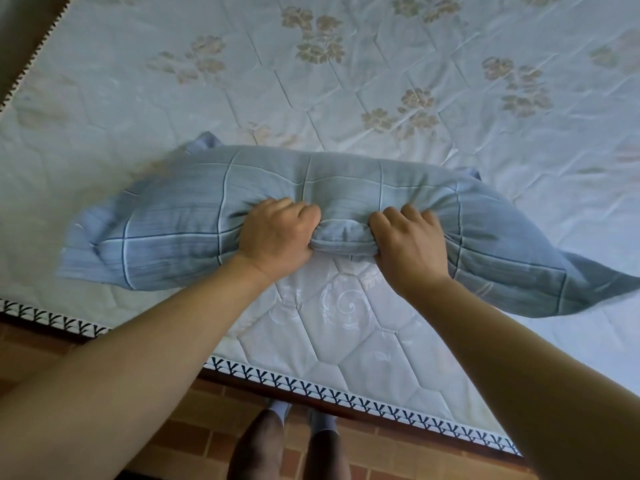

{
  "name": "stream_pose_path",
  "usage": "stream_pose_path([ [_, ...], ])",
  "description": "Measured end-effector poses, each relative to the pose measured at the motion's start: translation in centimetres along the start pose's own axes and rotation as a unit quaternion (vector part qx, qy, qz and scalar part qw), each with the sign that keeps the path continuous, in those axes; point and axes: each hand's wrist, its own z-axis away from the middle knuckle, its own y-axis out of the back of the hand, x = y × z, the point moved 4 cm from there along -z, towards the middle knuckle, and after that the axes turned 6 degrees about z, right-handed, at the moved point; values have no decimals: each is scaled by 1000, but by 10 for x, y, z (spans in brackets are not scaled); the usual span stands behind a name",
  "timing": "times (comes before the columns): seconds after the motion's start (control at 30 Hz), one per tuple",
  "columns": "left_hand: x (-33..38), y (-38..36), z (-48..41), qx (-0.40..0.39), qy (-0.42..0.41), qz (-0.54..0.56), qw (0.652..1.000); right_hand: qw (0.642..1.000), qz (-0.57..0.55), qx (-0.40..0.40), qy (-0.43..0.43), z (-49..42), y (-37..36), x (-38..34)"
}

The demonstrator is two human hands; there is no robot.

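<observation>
forearms: my two forearms point(138, 358) are closest to the lens, both stretched out over the near edge of the bed
left hand: my left hand point(277, 237) has its fingers point(298, 209) curled tight into the near long edge of the pillow point(311, 181), a bit left of its middle
right hand: my right hand point(408, 247) has the same kind of grip just beside it, with a bunched lump of fabric between the two fists
pillow spot: it's lying crosswise over the near part of the mattress point(346, 341), and both ends look blurry, so I honestly can't tell if it's resting on the bed or lifted a bit
step: looks to me like I'm plumping it, or shaking the filling down into the blue-grey checked case
next move: I reckon it needs both grips held evenly so the filling spreads toward the corners, then laying it flat and squaring it up, since the right end looks floppy and half empty
count: one pillow, one mattress, two hands both busy, two feet point(278, 408) down on the brick-pattern floor point(194, 427)
other stuff: the mattress is quilted with a flower print and has dark zigzag trim along its edge
</observation>
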Motion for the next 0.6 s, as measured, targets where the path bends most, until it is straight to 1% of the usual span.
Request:
stream_pose_path([
  [0.2,5,-17,15,-9,12,10,1000,1000,-21,0,-6,18,-18,-6],
  [0.3,7,-23,22,-35,33,7,999,999,-31,-1,-17,25,-26,-8],
  [0.4,11,-31,29,-58,49,-2,997,999,-24,-27,-28,35,-36,-10],
  [0.47,16,-37,36,-78,46,-14,996,997,-18,-64,-33,40,-41,-13],
  [0.6,29,-47,61,-154,16,-18,988,977,3,-210,-22,54,-49,-27],
])
